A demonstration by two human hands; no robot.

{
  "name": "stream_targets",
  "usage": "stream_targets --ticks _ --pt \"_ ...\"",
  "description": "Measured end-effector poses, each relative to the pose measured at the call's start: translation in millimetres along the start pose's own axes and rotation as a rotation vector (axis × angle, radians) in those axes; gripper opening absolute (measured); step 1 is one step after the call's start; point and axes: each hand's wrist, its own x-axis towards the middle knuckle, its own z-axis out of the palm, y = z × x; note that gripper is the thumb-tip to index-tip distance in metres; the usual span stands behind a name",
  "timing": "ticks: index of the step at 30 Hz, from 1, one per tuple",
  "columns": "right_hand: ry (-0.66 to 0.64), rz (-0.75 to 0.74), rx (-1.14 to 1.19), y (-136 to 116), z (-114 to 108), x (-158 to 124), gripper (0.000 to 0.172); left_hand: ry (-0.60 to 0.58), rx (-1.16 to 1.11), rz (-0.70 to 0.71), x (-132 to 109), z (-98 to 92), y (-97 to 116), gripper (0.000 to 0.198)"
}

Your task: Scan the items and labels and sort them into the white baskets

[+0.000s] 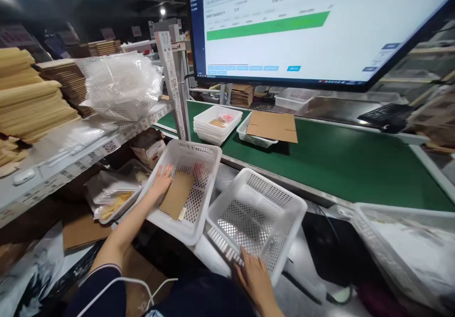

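My left hand [162, 180] reaches into a white perforated plastic basket [173, 155], its fingers stretched out just inside the left wall. Close beside those fingers, a flat brown cardboard piece [177, 194] lies on the basket floor. A small reddish item [200, 172] sits behind the cardboard, too blurred to name. To the right is a second white basket [300, 208], with nothing visible inside. My right hand [255, 275] holds its near rim, fingers over the edge and thumb lower on the outer side.
Behind the baskets runs a green conveyor belt [341, 160] bearing stacked white trays [209, 134] and a tray topped with cardboard [272, 126]. A large monitor [263, 51] hangs above. Left, a shelf [64, 158] holds envelopes and bubble bags. Another white basket [387, 265] stands right.
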Motion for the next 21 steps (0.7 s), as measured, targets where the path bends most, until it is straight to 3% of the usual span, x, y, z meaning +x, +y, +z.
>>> stream_targets --ticks 5,8,12,15,18,21 --pt "-0.039 0.103 0.185 21 -16 -43 0.033 -0.047 0.028 -0.019 1 10.6 2 0.022" --pt "-0.048 0.193 0.267 30 -34 -60 0.023 -0.012 -0.002 -0.042 0 5.2 8 0.014" --pt "-0.019 0.201 0.280 45 -49 -81 0.010 0.192 -0.112 -0.127 0 -24.7 12 0.011" --pt "-0.094 0.214 0.300 47 -54 -75 0.010 0.400 -0.259 -0.265 -3 -52.5 20 0.007" --pt "-0.225 0.231 0.321 41 -50 -52 0.020 0.559 -0.606 -0.327 -7 -69.2 58 0.024" --pt "-0.282 0.255 0.320 43 -43 -36 0.035 0.546 -1.162 -0.296 -13 -69.6 131 0.050"
